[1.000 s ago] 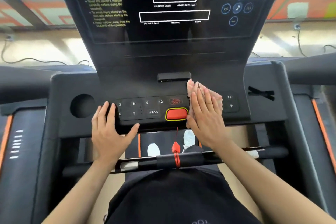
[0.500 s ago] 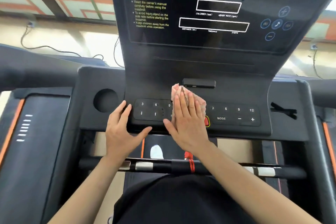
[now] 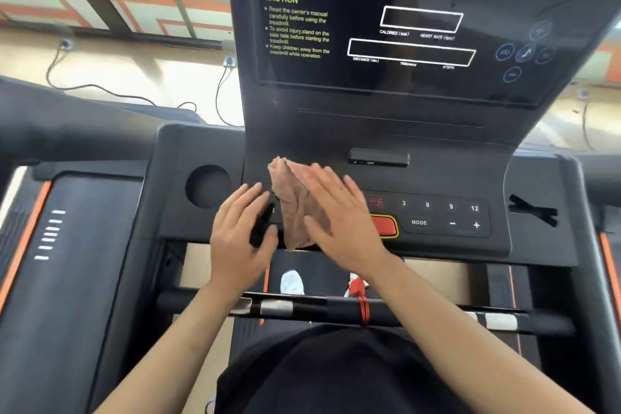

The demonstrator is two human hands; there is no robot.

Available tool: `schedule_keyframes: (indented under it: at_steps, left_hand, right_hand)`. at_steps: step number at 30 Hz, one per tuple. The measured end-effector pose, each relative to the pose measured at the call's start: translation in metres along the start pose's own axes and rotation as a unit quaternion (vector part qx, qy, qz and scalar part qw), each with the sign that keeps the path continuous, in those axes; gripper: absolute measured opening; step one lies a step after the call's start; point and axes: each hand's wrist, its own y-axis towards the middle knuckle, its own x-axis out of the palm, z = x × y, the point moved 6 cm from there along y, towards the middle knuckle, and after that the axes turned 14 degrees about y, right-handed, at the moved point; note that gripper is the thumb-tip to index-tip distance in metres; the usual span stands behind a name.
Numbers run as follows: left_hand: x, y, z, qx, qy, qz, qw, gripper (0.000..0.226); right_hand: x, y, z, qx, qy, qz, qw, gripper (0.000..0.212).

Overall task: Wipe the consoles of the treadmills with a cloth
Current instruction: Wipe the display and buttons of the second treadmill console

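A black treadmill console (image 3: 437, 144) fills the view, with a dark display above and a button panel below. A crumpled pinkish cloth (image 3: 294, 202) lies on the left part of the button panel. My right hand (image 3: 339, 218) presses flat on the cloth with straight fingers, just left of the red stop button (image 3: 384, 225). My left hand (image 3: 240, 235) rests on the console's front edge beside the cloth, fingers extended, thumb hooked over the lip. The left buttons are hidden under the cloth and hands.
A round cup holder (image 3: 208, 185) sits left of my hands. The right keypad with MODE (image 3: 419, 222) is uncovered. A black handlebar (image 3: 403, 312) with a red cord crosses below. Side rails with orange stripes flank the console. Cables run along the floor behind.
My right hand has slid the cloth leftward across the button panel, from right of the red button to the left keypad. The left hand stayed on the front edge. The view shifted left.
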Motion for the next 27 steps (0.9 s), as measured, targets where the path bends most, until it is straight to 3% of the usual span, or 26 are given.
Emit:
schedule_keyframes:
  at_steps: [3,6,9,15,19,24,27]
  left_hand:
    - [0.019,0.017,0.042,0.129,0.083,-0.059,0.986,0.052]
    - [0.052,0.03,0.064,0.227,0.225,-0.166,0.933,0.054]
    - [0.065,0.036,0.052,0.199,0.303,-0.221,0.905,0.059]
    - [0.049,0.02,0.014,0.062,0.354,-0.215,0.908,0.071]
    - [0.039,0.007,-0.004,-0.024,0.332,-0.208,0.92,0.078]
    - [0.041,-0.006,0.002,-0.027,0.326,-0.18,0.928,0.076]
    - [0.052,-0.008,0.028,0.02,0.326,-0.191,0.925,0.071]
  right_hand:
    - [-0.026,-0.041,0.029,0.068,-0.061,0.119,0.989,0.058]
    - [-0.029,-0.077,0.052,0.131,-0.132,0.145,0.972,0.063]
    - [-0.033,-0.099,0.068,0.181,-0.156,0.179,0.954,0.073]
    - [-0.04,-0.124,0.094,0.232,-0.131,0.218,0.939,0.08]
    - [-0.045,-0.137,0.097,0.238,-0.146,0.226,0.933,0.08]
    - [-0.057,-0.164,0.112,0.292,-0.129,0.269,0.909,0.088]
    - [-0.066,-0.179,0.128,0.335,-0.118,0.27,0.895,0.097]
